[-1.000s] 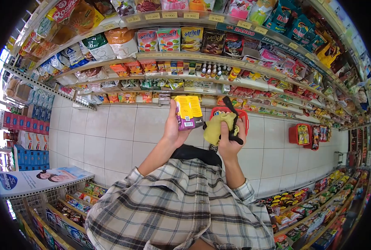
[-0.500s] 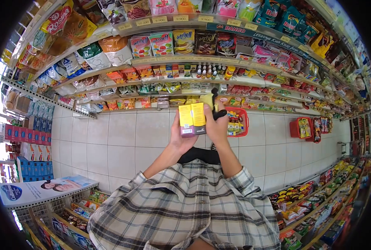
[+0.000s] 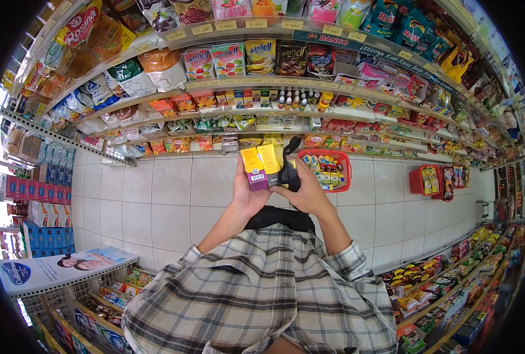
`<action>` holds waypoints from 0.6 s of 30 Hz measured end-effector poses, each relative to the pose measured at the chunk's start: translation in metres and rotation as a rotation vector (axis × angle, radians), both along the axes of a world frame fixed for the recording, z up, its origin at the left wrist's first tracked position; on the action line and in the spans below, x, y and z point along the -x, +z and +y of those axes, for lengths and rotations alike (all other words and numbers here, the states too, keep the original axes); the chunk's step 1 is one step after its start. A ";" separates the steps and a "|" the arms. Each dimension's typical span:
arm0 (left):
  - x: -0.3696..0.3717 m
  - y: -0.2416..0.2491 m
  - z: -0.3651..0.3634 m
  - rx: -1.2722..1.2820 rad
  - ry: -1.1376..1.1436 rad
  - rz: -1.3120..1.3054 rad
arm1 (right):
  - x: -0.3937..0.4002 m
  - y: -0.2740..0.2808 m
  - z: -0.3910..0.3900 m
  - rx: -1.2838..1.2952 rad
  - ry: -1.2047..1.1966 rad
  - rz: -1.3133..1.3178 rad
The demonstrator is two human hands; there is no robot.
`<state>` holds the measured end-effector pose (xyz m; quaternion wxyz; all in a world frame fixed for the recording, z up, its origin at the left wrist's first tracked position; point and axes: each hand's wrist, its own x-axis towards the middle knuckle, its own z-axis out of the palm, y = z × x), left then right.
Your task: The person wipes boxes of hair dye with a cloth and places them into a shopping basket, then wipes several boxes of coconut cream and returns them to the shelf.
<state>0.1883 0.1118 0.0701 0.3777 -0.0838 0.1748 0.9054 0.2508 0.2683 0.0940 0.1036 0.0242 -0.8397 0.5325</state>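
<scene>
Two yellow boxes stand side by side between my hands: one with a purple lower part (image 3: 252,165) on the left, one with a dark lower part (image 3: 268,158) on the right. My left hand (image 3: 245,192) is closed around the purple and yellow box, its thumb along the left side. My right hand (image 3: 305,190) grips a black item with a strap or loop (image 3: 289,160) against the right side of the boxes; what this item is cannot be made out.
A red basket (image 3: 346,171) with packets and bottles stands on the tiled floor, right of my hands. Farther right are more red baskets (image 3: 416,182). Stocked shelves (image 3: 262,84) run across ahead, with others at the left and lower right.
The boxes have tilted and shifted slightly left. My right hand has turned and moved lower, and the black item with its strap now hangs beside the boxes, covering part of the right one.
</scene>
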 end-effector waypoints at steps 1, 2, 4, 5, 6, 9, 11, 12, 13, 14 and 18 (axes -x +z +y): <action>0.002 0.010 0.002 0.070 0.015 0.013 | 0.000 -0.002 -0.001 0.008 -0.026 -0.027; 0.008 0.010 0.003 0.085 0.023 0.074 | -0.001 -0.002 -0.005 0.011 -0.065 -0.004; 0.015 0.008 0.004 0.117 0.045 0.189 | -0.008 0.001 -0.015 0.018 -0.136 0.035; 0.019 0.010 0.003 0.104 0.031 0.159 | -0.010 0.003 -0.014 -0.003 -0.079 0.058; 0.022 0.013 -0.001 0.091 0.016 0.129 | -0.013 0.005 -0.010 -0.023 -0.023 0.080; 0.025 0.022 -0.004 0.141 0.014 0.099 | -0.021 0.008 0.001 -0.010 0.030 0.101; 0.025 0.021 -0.002 0.278 0.039 0.102 | -0.028 0.022 0.007 0.031 -0.080 0.013; 0.023 0.019 -0.001 0.321 0.004 0.117 | -0.026 0.017 0.008 0.148 -0.222 0.002; 0.022 0.011 0.000 0.351 -0.046 0.124 | -0.021 0.040 0.006 0.013 -0.336 0.150; 0.020 -0.001 0.001 0.382 -0.099 0.129 | -0.012 0.037 0.010 0.000 -0.364 0.223; 0.001 -0.003 0.017 0.512 -0.178 0.097 | 0.018 0.050 0.007 -0.397 -0.313 0.380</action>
